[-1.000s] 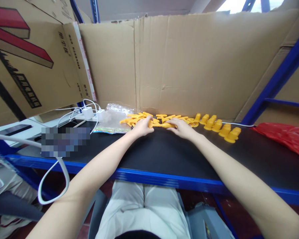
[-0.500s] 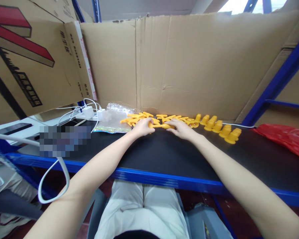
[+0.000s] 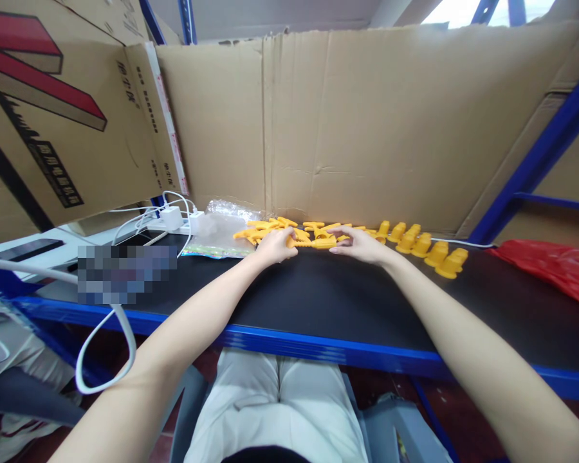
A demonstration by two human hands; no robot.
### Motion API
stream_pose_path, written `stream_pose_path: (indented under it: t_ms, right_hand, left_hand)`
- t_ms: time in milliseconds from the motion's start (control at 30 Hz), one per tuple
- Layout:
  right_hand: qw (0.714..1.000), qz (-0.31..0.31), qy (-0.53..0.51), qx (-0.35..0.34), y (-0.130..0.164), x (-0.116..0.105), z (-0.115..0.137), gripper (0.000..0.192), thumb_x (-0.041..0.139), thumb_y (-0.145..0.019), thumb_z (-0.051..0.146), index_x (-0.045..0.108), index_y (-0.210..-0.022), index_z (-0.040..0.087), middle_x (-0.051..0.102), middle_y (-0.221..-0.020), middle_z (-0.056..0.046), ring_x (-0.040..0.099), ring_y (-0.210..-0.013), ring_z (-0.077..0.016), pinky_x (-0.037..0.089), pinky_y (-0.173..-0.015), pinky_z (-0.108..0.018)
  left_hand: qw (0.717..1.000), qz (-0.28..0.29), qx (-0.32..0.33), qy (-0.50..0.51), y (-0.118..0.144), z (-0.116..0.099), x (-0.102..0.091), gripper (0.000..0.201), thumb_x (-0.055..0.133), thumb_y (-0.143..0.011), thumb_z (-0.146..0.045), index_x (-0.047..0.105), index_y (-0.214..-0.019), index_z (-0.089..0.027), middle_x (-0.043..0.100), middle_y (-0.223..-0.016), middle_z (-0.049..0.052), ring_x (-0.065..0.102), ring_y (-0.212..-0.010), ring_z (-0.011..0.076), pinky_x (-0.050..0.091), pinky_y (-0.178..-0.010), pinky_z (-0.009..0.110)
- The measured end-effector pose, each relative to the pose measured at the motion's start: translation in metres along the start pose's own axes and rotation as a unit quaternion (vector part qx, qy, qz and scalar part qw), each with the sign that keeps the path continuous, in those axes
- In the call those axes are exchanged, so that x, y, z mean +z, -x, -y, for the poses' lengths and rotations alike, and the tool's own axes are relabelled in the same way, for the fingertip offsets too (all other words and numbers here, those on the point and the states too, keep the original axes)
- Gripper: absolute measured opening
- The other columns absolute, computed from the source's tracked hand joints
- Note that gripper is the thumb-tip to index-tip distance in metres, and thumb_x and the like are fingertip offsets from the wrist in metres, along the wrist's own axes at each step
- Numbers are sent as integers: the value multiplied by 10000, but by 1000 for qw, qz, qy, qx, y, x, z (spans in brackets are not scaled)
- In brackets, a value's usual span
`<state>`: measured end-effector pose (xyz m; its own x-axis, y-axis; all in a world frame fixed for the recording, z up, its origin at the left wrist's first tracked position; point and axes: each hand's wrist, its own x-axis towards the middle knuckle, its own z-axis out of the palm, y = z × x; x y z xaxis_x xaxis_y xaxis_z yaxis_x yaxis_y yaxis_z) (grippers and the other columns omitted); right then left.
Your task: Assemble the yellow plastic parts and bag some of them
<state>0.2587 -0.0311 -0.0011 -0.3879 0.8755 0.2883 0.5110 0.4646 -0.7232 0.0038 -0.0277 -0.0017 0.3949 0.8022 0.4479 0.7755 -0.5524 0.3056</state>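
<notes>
- Left hand (image 3: 276, 245) pinches the left end of a yellow peg (image 3: 313, 243), fingers curled.
- Right hand (image 3: 361, 244) pinches its right end, fingers loosely bent.
- Yellow caps (image 3: 424, 247) stand farther right.

You sit at a black counter (image 3: 318, 302) edged by a blue metal rail (image 3: 318, 344). Flattened cardboard sheets (image 3: 367, 122) wall off the back, and a printed cardboard box (image 3: 53, 116) leans in at your left. Blue shelving uprights (image 3: 540, 154) rise at your right. Daylight shows through a gap (image 3: 463, 9) at the top, and reddish floor (image 3: 400, 399) lies below the counter.
</notes>
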Motion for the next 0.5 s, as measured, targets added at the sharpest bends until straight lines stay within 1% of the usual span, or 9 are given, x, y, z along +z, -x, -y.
stream_pose_path:
  t_ms: [67,133,233,300,367,433,500]
  right_hand:
    - [999,4,-37,14,1,-1,2,508,651,-743,308,481,-1202,173,603,-1049,-83,658,-823,-161,491,-869,-364]
    - [997,0,-71,40,1,-1,6,473,604,-799,346,463,-1213,165,651,-882,-59,669,-750,-165,513,-825,-364]
    - [992,-18,-96,77,2,2,13,448,545,-845,421,465,-1200,158,663,-719,-38,660,-630,-160,541,-717,-339]
    - [991,-30,-97,85,2,3,17,442,530,-848,457,485,-1166,153,658,-677,-34,644,-572,-151,540,-645,-309]
    - [992,-29,-92,87,2,3,18,436,527,-844,476,502,-1132,150,655,-673,-36,639,-559,-145,530,-609,-289]
    - [992,-2,-95,83,4,1,17,458,569,-818,463,488,-1147,156,665,-716,-42,650,-596,-148,525,-623,-288]
    - [991,38,-110,68,5,-1,15,536,654,-760,412,445,-1190,170,675,-770,-41,664,-659,-156,523,-671,-298]
  left_hand:
    - [1000,-9,8,-2,0,0,-1,309,568,-651,-241,591,-955,-194,614,-755,35,585,-763,216,428,-669,290]
    - [1000,-17,13,-2,1,-1,-1,296,565,-654,-228,589,-948,-195,606,-716,24,584,-731,208,424,-657,284]
    - [999,-24,20,4,1,-3,-1,286,564,-656,-208,586,-941,-198,604,-697,14,582,-706,198,419,-645,276]
    - [999,-25,19,8,1,-3,0,287,567,-655,-202,585,-941,-197,609,-707,15,582,-707,198,417,-645,275]
    - [1000,-22,10,13,0,-2,1,289,573,-655,-205,587,-943,-196,613,-717,18,582,-714,201,417,-648,278]
    - [1000,-20,-2,20,-1,-1,2,285,579,-656,-217,590,-940,-194,618,-736,23,582,-732,204,419,-657,280]
    - [999,-22,-11,28,-2,2,2,283,582,-654,-222,594,-935,-188,621,-759,28,582,-757,205,420,-675,281]
